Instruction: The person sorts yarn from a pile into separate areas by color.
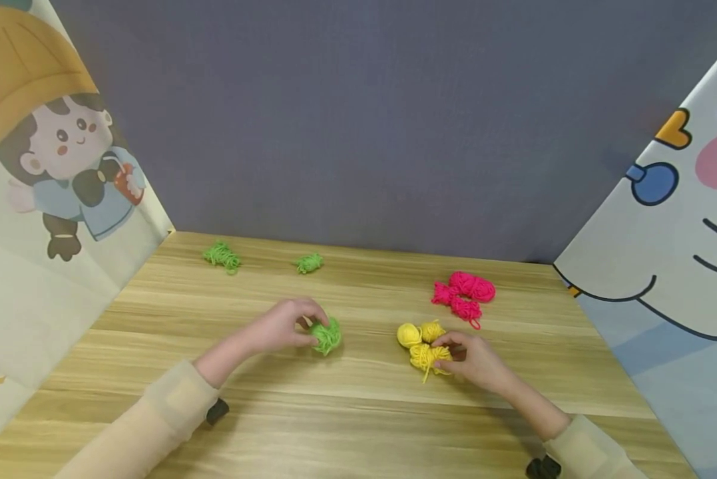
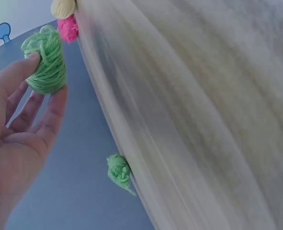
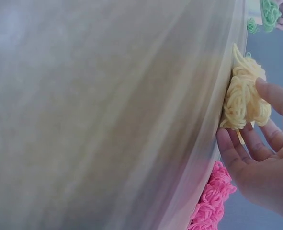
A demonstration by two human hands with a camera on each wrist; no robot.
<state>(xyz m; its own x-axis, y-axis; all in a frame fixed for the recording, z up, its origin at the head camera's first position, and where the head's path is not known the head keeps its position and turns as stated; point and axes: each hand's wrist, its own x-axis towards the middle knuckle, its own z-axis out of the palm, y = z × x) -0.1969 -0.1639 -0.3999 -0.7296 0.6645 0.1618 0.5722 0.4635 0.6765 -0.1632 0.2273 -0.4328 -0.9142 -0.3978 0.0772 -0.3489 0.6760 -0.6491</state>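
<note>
My left hand point(image 1: 286, 324) pinches a green yarn bundle point(image 1: 328, 336) between thumb and fingers. In the left wrist view a gap shows between this bundle point(image 2: 48, 62) and the tabletop. To the right, my right hand point(image 1: 478, 359) has its thumb and curled fingers on either side of a yellow yarn bundle point(image 1: 427, 358), which sits on the table. Against that bundle lie a round yellow yarn ball point(image 1: 409, 335) and a smaller yellow bundle point(image 1: 432, 330). The right wrist view shows the thumb touching the gripped yellow yarn point(image 3: 244, 96).
Toward the back left of the wooden table point(image 1: 310, 426) lie two green yarn bundles, one looser point(image 1: 220, 257) and one small point(image 1: 309, 263). A cluster of pink yarn bundles point(image 1: 472, 286) lies behind the yellow group. A grey-blue panel point(image 1: 358, 133) stands along the far edge.
</note>
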